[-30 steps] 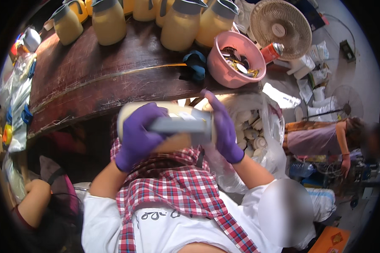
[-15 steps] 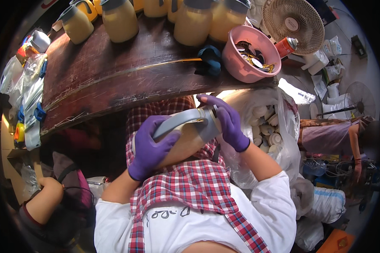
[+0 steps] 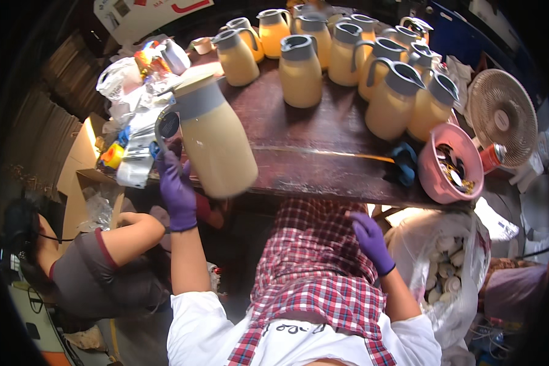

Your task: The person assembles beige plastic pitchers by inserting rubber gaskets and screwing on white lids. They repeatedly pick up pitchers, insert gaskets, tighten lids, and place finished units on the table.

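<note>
My left hand (image 3: 178, 192), in a purple glove, is closed on the grey handle of a cream-coloured jug (image 3: 219, 143) with a grey collar. That jug is tilted a little and held up over the left front edge of the dark wooden table (image 3: 323, 177). A round dark label hangs or sits by its handle. My right hand (image 3: 372, 244), also gloved in purple, is over the checked apron on my lap, fingers loosely stretched out and holding nothing. One fingertip pokes bare from that glove.
Several similar jugs (image 3: 302, 76) stand across the table's far side. A pink basin (image 3: 436, 174) with small parts sits at the right corner, near a fan (image 3: 500, 119). Plastic bags (image 3: 119, 79) lie at left. A sack of white pieces (image 3: 470, 293) is right; another person's arm (image 3: 134, 235) is left.
The jug has gone from my lap, between both hands, up and left over the table in my left hand. My right hand has let go. The view has shifted, showing more of the table.
</note>
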A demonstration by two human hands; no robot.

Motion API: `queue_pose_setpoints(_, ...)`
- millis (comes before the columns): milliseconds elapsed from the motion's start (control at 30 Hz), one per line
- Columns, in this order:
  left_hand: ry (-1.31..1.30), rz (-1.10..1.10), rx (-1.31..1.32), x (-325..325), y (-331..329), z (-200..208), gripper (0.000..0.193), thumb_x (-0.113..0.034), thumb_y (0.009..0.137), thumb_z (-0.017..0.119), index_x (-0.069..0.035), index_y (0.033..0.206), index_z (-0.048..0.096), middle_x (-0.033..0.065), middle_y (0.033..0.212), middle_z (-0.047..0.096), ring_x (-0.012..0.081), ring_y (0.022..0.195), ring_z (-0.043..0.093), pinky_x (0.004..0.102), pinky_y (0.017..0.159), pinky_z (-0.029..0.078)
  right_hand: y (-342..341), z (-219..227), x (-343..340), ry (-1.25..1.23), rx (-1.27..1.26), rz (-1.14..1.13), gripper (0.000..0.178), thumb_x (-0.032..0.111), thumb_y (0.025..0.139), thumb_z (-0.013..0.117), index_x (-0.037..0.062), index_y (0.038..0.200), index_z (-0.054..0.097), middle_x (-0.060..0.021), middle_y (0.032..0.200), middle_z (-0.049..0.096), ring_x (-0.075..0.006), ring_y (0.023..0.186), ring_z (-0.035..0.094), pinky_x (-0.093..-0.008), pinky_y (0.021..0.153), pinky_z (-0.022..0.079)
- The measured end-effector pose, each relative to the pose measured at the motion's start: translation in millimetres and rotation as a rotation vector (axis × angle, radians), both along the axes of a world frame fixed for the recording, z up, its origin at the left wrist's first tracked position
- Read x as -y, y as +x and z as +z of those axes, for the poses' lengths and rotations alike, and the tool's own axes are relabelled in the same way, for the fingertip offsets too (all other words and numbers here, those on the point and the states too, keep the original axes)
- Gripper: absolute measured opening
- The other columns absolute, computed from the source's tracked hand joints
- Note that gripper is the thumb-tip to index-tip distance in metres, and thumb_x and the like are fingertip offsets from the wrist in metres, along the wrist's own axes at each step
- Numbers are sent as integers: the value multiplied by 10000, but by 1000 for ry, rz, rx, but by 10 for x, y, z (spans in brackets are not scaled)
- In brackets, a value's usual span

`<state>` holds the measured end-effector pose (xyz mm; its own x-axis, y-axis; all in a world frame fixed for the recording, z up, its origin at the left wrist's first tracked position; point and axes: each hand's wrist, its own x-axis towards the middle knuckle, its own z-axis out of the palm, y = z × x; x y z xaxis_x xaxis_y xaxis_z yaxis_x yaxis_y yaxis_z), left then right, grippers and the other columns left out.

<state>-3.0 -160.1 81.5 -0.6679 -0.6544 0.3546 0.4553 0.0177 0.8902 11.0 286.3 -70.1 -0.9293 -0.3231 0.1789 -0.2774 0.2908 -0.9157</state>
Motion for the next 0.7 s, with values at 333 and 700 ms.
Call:
queue_pose_setpoints(333, -204, 236, 86, 1292, -1285, -1395, 374, -55, 952, 673, -58, 1290, 515, 46, 1189, 541, 171, 1116, 530, 330, 962, 460, 238, -445, 114, 140, -79, 11, 262, 149, 932, 587, 90, 1155, 712, -115, 1128, 705, -306, 1047, 641, -409, 952, 459)
queue_pose_setpoints(700, -1088, 328, -75, -1395, -2471, -287, 651, -190, 888, 750, -92, 1468, 470, 230, 1571, 267, 376, 1438, 307, 474, 1123, 362, 98, -582, 53, 126, -78, 71, 282, 210, 954, 594, 107, 1194, 700, -118, 1078, 693, -316, 983, 646, -424, 879, 506)
